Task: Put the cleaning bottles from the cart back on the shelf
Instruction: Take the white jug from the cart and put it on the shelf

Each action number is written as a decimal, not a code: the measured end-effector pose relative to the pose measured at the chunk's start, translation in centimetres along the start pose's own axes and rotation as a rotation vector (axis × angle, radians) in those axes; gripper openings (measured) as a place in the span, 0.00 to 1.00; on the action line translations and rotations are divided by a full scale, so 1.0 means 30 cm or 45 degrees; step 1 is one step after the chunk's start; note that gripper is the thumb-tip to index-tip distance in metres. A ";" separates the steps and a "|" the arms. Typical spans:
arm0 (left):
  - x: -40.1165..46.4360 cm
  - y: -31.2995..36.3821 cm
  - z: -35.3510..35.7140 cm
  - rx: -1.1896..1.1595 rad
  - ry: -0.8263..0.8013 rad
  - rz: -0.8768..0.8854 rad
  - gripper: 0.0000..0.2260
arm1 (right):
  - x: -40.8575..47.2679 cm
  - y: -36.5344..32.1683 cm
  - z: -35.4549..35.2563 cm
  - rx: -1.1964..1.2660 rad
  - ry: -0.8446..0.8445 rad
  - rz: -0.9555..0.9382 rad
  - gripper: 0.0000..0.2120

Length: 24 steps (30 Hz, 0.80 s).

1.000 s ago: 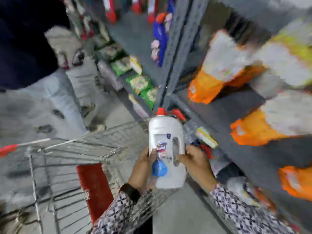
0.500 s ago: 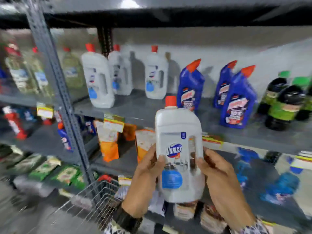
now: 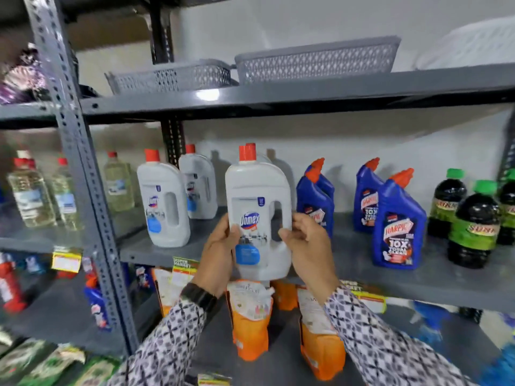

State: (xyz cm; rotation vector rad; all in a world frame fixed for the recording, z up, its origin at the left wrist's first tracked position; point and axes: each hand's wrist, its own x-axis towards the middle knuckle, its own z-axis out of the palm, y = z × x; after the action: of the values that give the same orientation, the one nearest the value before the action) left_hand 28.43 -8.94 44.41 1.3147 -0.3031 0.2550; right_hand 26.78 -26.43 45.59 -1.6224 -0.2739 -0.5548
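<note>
Head view: the left hand (image 3: 220, 253) and right hand (image 3: 309, 246) clasp the white bottle (image 3: 257, 218) upright from both sides, above the front edge of the grey shelf (image 3: 390, 282). Two matching white bottles (image 3: 163, 207) stand at 9 o'clock of it; blue bottles (image 3: 398, 227) stand at 3 o'clock.

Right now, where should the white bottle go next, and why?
Probably forward and down onto the bare shelf. Both hands, left hand and right hand, hold the white bottle above its edge, between matching white bottles and blue bottles.
</note>
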 end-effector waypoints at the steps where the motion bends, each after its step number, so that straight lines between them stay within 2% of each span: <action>1: 0.062 0.000 -0.020 0.004 0.005 0.008 0.17 | 0.046 0.005 0.038 -0.019 0.019 -0.015 0.14; 6: 0.230 -0.060 -0.092 0.087 -0.053 -0.028 0.17 | 0.144 0.113 0.129 -0.088 0.104 0.010 0.15; 9: 0.238 -0.079 -0.140 0.138 -0.171 -0.044 0.18 | 0.125 0.174 0.125 -0.119 0.038 0.007 0.21; 13: 0.252 -0.085 -0.224 0.449 -0.435 -0.063 0.25 | 0.109 0.237 0.124 -0.215 -0.099 0.130 0.30; 17: 0.313 -0.102 -0.274 0.578 -0.438 -0.079 0.24 | 0.173 0.250 0.173 -0.336 -0.122 0.168 0.26; 24: 0.354 -0.095 -0.323 0.714 -0.429 -0.062 0.22 | 0.221 0.281 0.237 -0.335 -0.179 0.198 0.23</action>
State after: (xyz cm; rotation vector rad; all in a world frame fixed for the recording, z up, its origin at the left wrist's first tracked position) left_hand 40.07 -0.06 43.46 1.9227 -0.5068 0.0740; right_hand 37.91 -21.55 41.33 -1.9235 -0.1816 -0.3693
